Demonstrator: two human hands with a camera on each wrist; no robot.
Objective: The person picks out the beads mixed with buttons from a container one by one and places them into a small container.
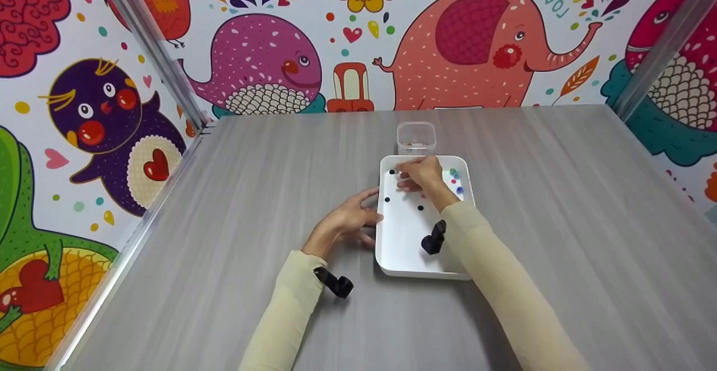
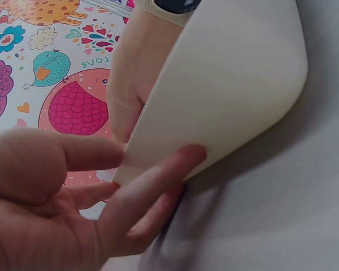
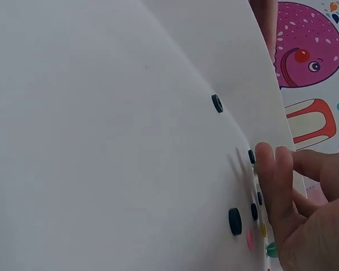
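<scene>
A white tray holds several small black beads and coloured beads. At its left wall is my left hand. In the left wrist view its fingers lie against the outer wall, and another digit reaches the rim. My right hand is inside the tray near the far left corner. Its fingertips are close together beside a black bead, along the wall. Whether something small is pinched between them is hidden.
Just behind the tray stands a clear plastic container with a few small reddish things at its bottom. The grey table meets printed cartoon panels at the back and sides. A green bead lies below my right fingers.
</scene>
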